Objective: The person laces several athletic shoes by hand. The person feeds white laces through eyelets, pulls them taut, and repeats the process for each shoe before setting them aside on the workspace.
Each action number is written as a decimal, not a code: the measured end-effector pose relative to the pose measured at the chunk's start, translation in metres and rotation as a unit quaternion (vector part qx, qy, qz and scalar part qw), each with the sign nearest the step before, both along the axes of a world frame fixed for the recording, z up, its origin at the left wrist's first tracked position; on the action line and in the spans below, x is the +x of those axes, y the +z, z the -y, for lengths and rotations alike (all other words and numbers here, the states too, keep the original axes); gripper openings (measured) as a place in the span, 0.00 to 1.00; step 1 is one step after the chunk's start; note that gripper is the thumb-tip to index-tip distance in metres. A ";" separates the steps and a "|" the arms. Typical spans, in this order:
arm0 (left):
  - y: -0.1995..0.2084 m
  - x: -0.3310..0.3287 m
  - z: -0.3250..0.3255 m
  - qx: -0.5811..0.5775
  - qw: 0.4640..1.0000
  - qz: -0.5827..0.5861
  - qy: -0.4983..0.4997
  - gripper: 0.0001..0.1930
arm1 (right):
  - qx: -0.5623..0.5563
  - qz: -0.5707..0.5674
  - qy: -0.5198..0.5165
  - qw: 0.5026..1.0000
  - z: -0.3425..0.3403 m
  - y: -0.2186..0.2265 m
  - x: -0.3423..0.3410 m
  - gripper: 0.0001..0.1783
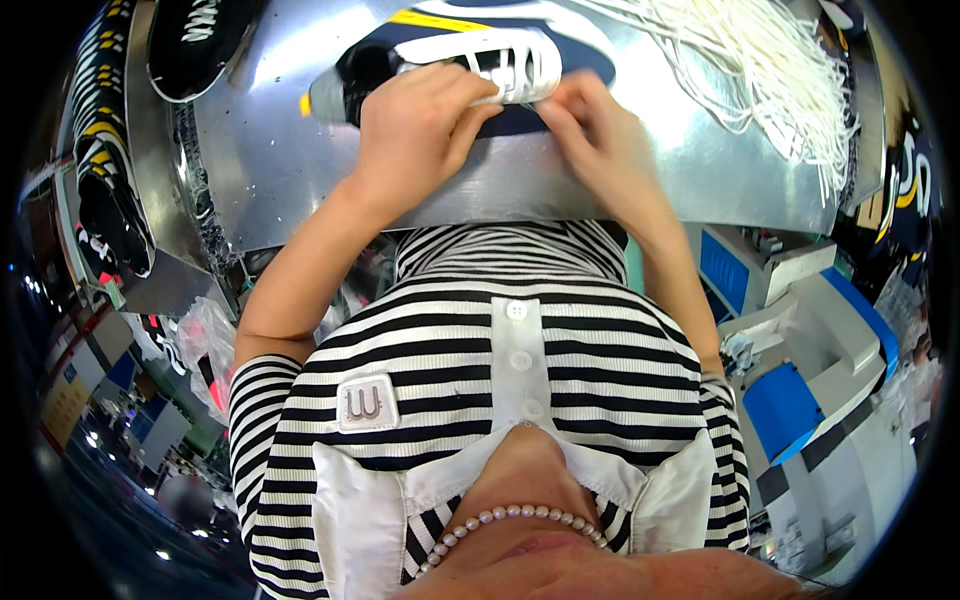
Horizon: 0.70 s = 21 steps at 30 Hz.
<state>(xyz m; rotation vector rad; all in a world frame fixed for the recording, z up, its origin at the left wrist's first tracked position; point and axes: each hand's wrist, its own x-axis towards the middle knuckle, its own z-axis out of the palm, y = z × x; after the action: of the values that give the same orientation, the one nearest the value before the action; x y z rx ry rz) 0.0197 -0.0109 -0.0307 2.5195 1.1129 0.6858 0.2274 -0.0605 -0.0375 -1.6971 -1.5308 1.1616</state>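
A black and white shoe upper (545, 62) lies sideways near the far middle of the metal table, with a grey end at its left and white lacing across its white part. My left hand (420, 125) is closed over its near side, thumb and fingers pinched together at the lacing. Beside the white end, my right hand (605, 140) is closed with thumb and forefinger together. Whatever sits between those right fingertips is too small to make out. Under the upper is a navy piece (590, 75) with white and yellow bands.
A heap of loose white laces (750, 80) spreads over the table's right side. Another black shoe upper (190, 60) lies at the far left, near a row of stacked uppers (105, 150). The metal table's near edge (500, 210) meets my body. A grey and blue machine (800, 370) stands at the right.
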 end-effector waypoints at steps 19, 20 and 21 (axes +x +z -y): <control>-0.011 -0.011 -0.004 0.096 0.994 0.005 -0.053 0.08 | 0.080 0.013 0.170 0.982 -0.068 0.006 -0.013 0.10; -0.011 -0.010 -0.005 0.082 0.995 0.005 -0.058 0.08 | 0.073 -0.011 0.149 0.986 -0.066 0.006 -0.014 0.09; -0.011 -0.009 -0.006 0.068 0.995 0.015 -0.072 0.08 | 0.112 -0.074 0.120 0.984 -0.070 0.010 -0.011 0.09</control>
<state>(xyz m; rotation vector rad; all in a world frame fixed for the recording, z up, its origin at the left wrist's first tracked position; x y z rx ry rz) 0.0109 -0.0053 -0.0415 2.6625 0.8912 0.7814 0.2165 0.0092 -0.0272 -1.2780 -1.7331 1.1548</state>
